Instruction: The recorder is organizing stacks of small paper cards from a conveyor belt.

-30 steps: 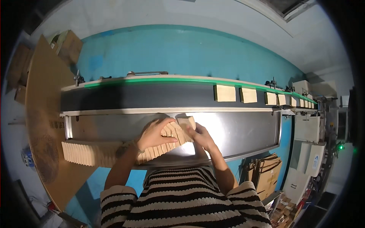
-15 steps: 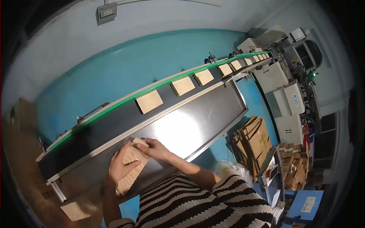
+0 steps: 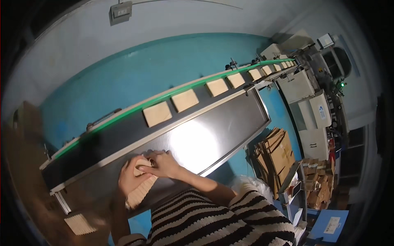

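Observation:
A row of thin cream-coloured packs (image 3: 141,192), pressed face to face into a ridged stack, lies slanted over the near edge of the metal work surface (image 3: 230,119). My left hand (image 3: 130,179) is closed round its upper part, thumb across the top. Against the far end of the stack, my right hand (image 3: 165,165) has its fingers curled round a pale pack, partly hidden by both hands. Behind my hands, several cream packs (image 3: 157,114) lie spaced out on the black conveyor belt (image 3: 94,146).
A green guide rail (image 3: 123,121) follows the belt's far side to a machine (image 3: 324,65) at the right. Flattened cardboard (image 3: 276,149) leans right of the work surface. A blue box (image 3: 328,225) stands at the lower right. Another ridged cream stack (image 3: 79,224) sits lower left.
My fingers have drawn closer together over the far end of the stack, my right thumb lower across it. Packs on the belt stand at different spacings. The view has shifted slightly.

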Demonstrator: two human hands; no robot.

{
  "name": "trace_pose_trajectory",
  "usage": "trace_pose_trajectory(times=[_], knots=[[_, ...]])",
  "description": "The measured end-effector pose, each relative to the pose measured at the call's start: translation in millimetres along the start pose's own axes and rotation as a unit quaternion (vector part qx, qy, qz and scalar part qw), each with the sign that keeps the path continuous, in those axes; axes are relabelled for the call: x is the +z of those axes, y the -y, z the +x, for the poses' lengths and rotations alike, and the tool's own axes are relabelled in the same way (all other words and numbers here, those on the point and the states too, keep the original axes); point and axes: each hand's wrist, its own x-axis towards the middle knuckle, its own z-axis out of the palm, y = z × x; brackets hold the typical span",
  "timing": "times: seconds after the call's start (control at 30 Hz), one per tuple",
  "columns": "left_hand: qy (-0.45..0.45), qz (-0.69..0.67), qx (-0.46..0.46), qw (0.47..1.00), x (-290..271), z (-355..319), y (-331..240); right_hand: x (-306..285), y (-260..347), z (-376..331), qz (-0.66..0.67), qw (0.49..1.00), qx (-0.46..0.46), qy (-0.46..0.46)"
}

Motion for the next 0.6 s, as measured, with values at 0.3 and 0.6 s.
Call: trace_pose_trajectory(times=[0.3, 0.6], knots=[[0.014, 0.002, 0.030, 0.999, -23.4, 0.0, 15.7, -32.4, 25.3, 10.0, -0.135, 0.988, -0.069, -0.035], [-0.003, -0.011, 0.010, 1.000, -46.5, -22.9, 37.2, 42.1, 4.8, 22.4, 0.321, 0.940, 0.117, -0.015]])
